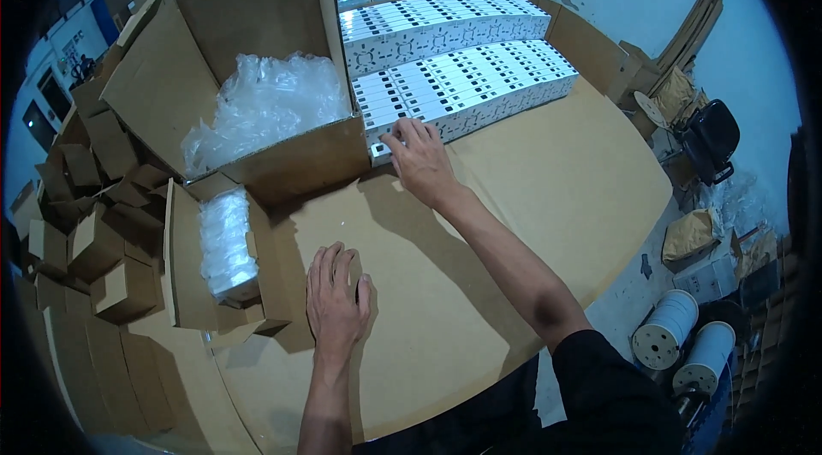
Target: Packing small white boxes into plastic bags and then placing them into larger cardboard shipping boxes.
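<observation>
Though mostly white, dark-marked boxes [471, 83]

Two long rows of white boxes [479, 87], two white floor spools [672, 322].

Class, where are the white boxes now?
In the head view, the white boxes stand upper centre, just right of the big open carton, the right hand at their near-left end.

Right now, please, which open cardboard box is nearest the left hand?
The small brown cardboard box holding wrapped packets, beside the left hand; the large brown cardboard box is farther.
</observation>
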Available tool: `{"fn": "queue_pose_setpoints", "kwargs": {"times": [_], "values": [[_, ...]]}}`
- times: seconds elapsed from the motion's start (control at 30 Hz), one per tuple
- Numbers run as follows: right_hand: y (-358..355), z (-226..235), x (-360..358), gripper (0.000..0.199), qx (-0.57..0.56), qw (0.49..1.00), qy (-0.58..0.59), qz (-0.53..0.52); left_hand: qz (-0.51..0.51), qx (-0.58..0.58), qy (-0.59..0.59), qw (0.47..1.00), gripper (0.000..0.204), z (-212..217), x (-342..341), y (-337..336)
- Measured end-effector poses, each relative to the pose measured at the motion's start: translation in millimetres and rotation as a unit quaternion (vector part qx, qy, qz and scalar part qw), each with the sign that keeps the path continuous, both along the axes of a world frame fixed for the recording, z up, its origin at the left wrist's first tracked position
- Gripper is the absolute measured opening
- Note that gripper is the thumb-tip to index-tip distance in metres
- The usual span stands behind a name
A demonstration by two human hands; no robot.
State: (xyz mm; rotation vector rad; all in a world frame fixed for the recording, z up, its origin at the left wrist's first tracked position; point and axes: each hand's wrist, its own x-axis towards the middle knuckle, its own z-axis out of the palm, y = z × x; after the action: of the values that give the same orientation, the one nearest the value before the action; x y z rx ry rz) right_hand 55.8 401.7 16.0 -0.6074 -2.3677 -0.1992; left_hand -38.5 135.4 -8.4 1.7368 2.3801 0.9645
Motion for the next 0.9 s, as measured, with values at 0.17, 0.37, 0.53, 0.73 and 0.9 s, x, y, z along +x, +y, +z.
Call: {"fn": "queue_pose_setpoints", "kwargs": {"times": [0.17, 0.37, 0.53, 0.73, 0.9], "values": [[-15, -8, 11, 0.03, -0.019, 1.0, -0.002, -0.013, 0.003, -0.002, -0.003, 1.0, 0.045, -2, -3, -1], [-79, 12, 25, 0.032, -0.132, 0.991, 0.015, -0.007, 0.004, 0.134, -0.098, 0.986, 0.042, -2, -13, 10], [-139, 31, 30, 0.037, -0.237, 0.971, -0.008, 0.01, 0.031, 0.116, -0.396, 0.91, 0.036, 13, -14, 8], [-156, 23, 27, 0.034, -0.25, 0.955, 0.071, 0.141, -0.018, 0.185, -0.57, 0.801, 0.03, -1, -27, 8], [-136, -23, 10, 0.029, -0.458, 0.835, 0.269, 0.14, -0.022, 0.193, -0.512, 0.837, 0.035, -5, -34, 21]]}}
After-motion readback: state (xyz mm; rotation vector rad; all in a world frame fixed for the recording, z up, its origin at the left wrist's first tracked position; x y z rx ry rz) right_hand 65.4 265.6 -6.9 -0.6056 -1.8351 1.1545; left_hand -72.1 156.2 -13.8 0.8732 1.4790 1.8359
